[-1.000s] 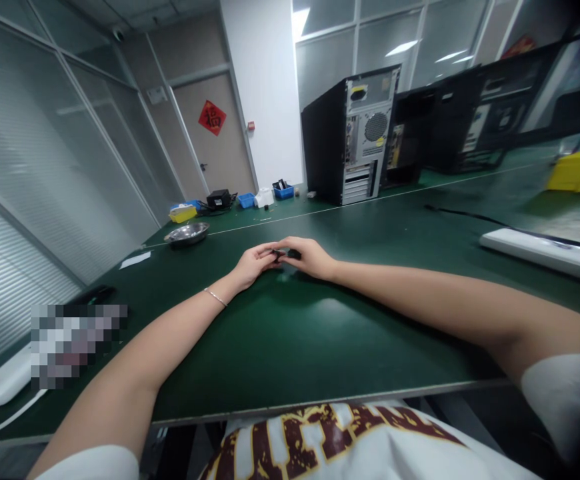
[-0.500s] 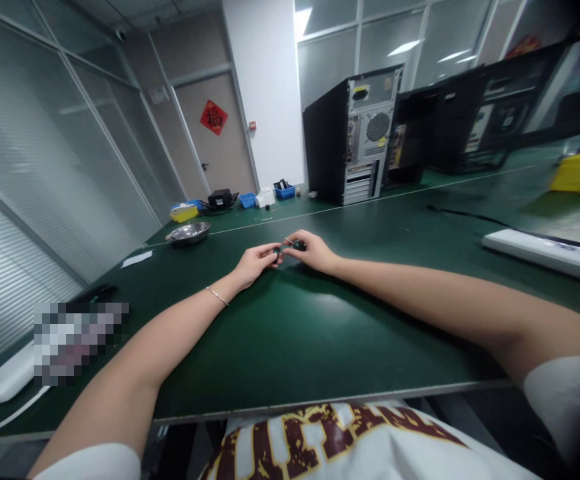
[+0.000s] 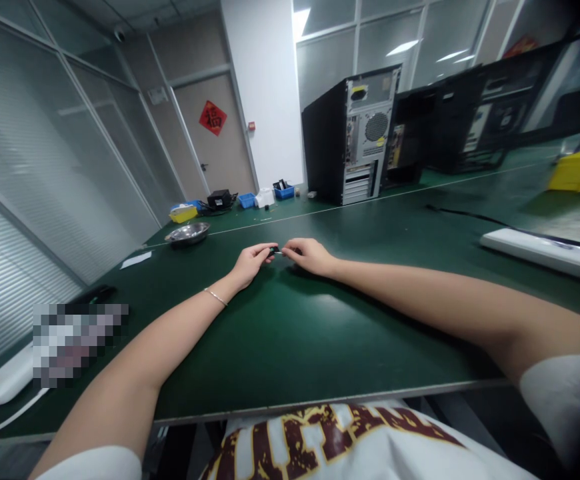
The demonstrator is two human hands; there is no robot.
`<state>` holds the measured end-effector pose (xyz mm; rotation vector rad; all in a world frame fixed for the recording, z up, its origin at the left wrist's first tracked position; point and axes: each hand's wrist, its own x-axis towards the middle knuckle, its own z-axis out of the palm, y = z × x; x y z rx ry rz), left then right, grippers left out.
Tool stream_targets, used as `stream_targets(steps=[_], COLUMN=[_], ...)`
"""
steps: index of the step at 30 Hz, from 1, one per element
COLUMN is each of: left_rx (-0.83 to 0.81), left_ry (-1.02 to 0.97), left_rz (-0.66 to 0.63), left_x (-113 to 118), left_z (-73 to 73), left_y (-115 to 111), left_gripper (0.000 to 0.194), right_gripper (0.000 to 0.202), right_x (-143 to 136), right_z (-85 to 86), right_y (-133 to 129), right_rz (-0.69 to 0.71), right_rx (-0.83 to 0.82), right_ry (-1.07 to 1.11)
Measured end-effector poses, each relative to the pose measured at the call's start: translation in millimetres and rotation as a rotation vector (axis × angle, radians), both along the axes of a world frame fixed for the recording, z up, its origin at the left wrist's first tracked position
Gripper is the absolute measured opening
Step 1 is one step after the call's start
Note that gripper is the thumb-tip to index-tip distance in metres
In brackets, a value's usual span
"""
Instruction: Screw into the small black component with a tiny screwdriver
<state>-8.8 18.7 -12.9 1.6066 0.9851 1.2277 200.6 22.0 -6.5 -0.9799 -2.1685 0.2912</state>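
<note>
Pinching a dark part [image 3: 274, 251] in the left hand [image 3: 248, 265], a thin tool [image 3: 279, 253] in the right hand [image 3: 315, 256] just beside; could skid off if pushed crookedly.

tabletop [image 3: 250, 347]: green | shirt [image 3: 370, 447]: white, maroon-yellow print | paper diamond [image 3: 213, 118]: red

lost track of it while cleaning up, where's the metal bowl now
In the head view, the metal bowl sits on the left of the green table, just behind the white paper.
</note>
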Motion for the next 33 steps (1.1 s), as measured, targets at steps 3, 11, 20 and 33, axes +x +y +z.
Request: stream_targets(steps=[3, 11, 20, 33], left_rx=[0.015, 0.158, 0.205, 0.030], left_ry=[0.025, 0.195, 0.245, 0.102], left_rz=[0.001, 0.021, 0.062, -0.067], left_x=[0.5, 3.0, 0.6, -2.0], left_z=[1.3, 6.3, 7.5, 2.8], left_y=[-1.8, -12.6, -13.0, -9.3], left_gripper=[0.031, 0.034, 0.029, 0.034], right_gripper=[0.026, 0.024, 0.024, 0.029], right_x=[-0.1, 0.0, 0.6, 2.2], right_z=[0.4, -1.3, -1.7, -1.2], right_y=[0.1, 1.9, 2.4, 3.6], right_rz=[-0.033, -0.094, -0.088, 0.075], right_rx=[0.005, 0.041, 0.062, -0.025], right_ry=[-0.011, -0.048, -0.102, -0.016])
